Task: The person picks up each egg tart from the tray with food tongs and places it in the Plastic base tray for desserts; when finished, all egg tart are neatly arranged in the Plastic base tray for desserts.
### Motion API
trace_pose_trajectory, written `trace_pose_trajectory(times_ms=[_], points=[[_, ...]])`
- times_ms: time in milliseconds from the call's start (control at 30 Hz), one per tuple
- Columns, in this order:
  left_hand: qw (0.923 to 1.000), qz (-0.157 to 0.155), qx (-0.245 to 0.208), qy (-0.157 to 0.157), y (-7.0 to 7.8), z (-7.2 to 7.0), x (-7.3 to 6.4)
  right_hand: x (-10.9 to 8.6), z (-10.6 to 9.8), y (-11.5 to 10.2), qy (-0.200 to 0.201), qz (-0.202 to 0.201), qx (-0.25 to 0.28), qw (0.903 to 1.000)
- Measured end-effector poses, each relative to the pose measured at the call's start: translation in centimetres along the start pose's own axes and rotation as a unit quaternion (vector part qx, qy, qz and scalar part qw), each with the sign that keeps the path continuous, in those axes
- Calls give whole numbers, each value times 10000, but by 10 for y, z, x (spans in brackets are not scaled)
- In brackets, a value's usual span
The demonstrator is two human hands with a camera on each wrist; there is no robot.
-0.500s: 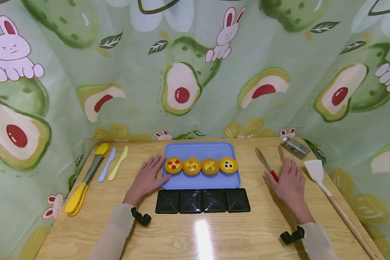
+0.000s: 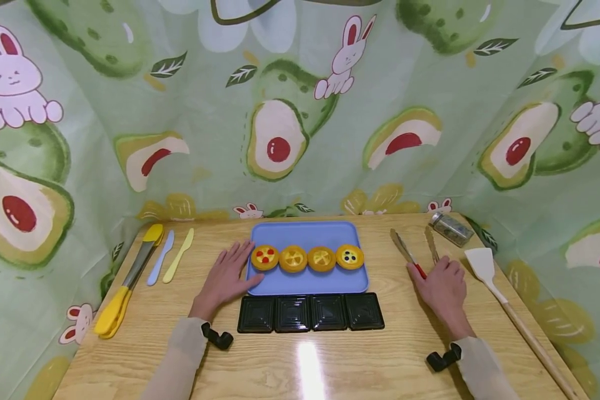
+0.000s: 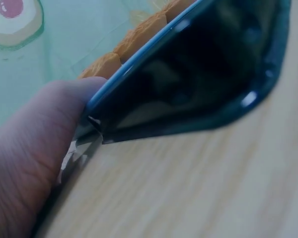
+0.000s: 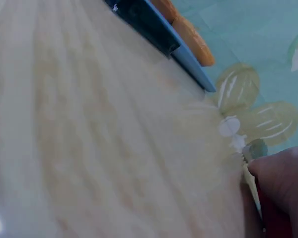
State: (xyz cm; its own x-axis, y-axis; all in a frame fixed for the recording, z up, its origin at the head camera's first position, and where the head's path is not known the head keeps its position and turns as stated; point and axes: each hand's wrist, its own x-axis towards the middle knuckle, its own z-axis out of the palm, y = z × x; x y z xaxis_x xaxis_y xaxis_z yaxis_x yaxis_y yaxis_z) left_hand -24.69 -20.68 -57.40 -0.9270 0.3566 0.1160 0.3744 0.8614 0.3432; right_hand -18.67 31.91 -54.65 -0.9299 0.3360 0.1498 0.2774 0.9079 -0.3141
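My left hand [image 2: 226, 279] lies with fingers spread at the left edge of the blue tray [image 2: 305, 230]. In the left wrist view its thumb touches the tray's rim. Several toy tarts stand in a row on the tray, among them a red-dotted tart [image 2: 265, 258] and one with dark dots [image 2: 350, 256]. My right hand [image 2: 444, 289] curls its fingers over red-handled metal tongs [image 2: 404, 247], whose two arms spread apart toward the back. The thumb lies along the red handle [image 4: 275, 218] in the right wrist view; the other fingers are hidden there.
Several black square dishes [image 2: 293, 314] line the tray's front. At left lie yellow-ended tongs [image 2: 134, 272], a blue knife [image 2: 161, 258] and a yellow knife [image 2: 179, 255]. A spice jar [image 2: 451, 229] and a white spatula [image 2: 481, 264] with long wooden handle lie at right.
The fingers of my right hand have drawn in from nearly straight to curled over the tongs. My left hand has kept its place; the whole head view has shifted slightly.
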Motion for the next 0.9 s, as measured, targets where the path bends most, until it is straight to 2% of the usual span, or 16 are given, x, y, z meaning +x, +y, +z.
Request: trace_pose_trajectory(times_ms=[100,333,567,733,900], points=[[10000,49,41,60,2,0,-2,-2,2,0,11,123,-23,9999],[9998,139,132,102,2,3,1,-5,1,4,105,135,56,9998],[9999,5,169,16,-1,6,1,-3,2,5,175,-28,173,9997],[9998,-33,198,-10,-4,6,1,0,-2,2,-25,-34,217,9998],[9999,-32,128,-3,-2,3,0,3,-17,0,-457,-128,508,9976]])
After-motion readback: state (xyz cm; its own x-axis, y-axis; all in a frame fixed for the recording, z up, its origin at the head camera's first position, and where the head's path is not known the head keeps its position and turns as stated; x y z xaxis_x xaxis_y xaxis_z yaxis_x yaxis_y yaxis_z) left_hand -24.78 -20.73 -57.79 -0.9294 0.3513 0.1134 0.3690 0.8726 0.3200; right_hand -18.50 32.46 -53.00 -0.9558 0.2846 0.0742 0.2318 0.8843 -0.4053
